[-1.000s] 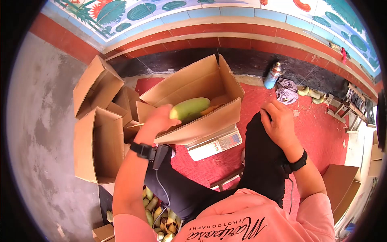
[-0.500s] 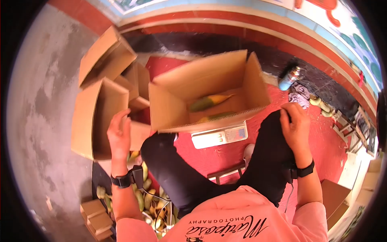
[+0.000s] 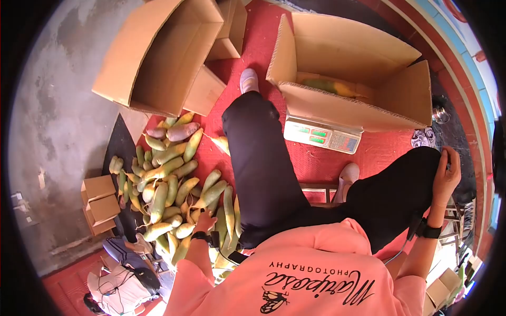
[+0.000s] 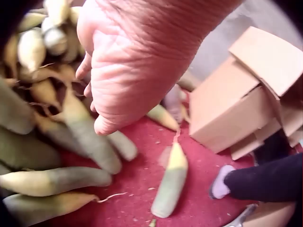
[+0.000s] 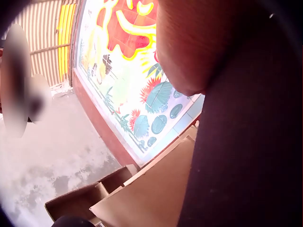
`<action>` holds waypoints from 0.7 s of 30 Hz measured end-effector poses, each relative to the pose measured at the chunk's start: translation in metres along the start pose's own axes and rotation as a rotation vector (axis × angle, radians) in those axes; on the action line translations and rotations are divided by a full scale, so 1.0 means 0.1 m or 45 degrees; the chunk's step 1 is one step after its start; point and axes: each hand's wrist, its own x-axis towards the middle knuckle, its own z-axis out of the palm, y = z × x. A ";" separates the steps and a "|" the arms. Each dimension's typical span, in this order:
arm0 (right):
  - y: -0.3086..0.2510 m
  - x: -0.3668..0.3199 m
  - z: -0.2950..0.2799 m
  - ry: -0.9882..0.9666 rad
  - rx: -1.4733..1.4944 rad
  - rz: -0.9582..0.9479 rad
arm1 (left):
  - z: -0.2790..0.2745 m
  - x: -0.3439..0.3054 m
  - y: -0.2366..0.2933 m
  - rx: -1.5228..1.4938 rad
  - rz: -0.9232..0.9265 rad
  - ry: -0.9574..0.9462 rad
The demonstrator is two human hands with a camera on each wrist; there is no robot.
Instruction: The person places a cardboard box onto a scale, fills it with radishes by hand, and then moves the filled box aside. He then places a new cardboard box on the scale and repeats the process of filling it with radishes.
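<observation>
My left hand [image 3: 204,222] reaches down over the near side of a large pile of green and pale-yellow radishes [image 3: 159,203]. The left wrist view shows that hand [image 4: 135,66] above the radishes [image 4: 87,127], its fingertips pointing down with nothing seen in them; part of the fingers is hidden behind the palm. My right hand [image 3: 447,176] rests on the right knee, its fingers relaxed; in the right wrist view only part of the hand [image 5: 182,52] shows. An open cardboard box [image 3: 348,108] stands on a digital scale [image 3: 322,138], with a green and orange radish [image 3: 327,85] inside.
Empty open boxes [image 3: 176,52] stand at the upper left beyond the pile. Small cartons [image 3: 100,205] lie left of it. Another person [image 3: 124,287] is at the lower left. A lone radish [image 4: 170,184] lies on the red mat.
My left hand has left the radish in the box, swung back left and come down over the pile. The view has turned toward the pile. My right hand stays on the knee.
</observation>
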 end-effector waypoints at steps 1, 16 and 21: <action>0.00 -0.01 0.00 0.002 -0.033 0.004 | 0.15 -0.04 -0.04 -0.044 0.037 0.031; -0.16 0.08 0.04 -0.045 -0.157 -0.074 | 0.43 -0.11 -0.25 0.295 -0.278 -0.092; -0.20 0.06 -0.02 -0.035 -0.147 -0.098 | 0.50 0.05 -0.18 0.240 -0.204 -0.150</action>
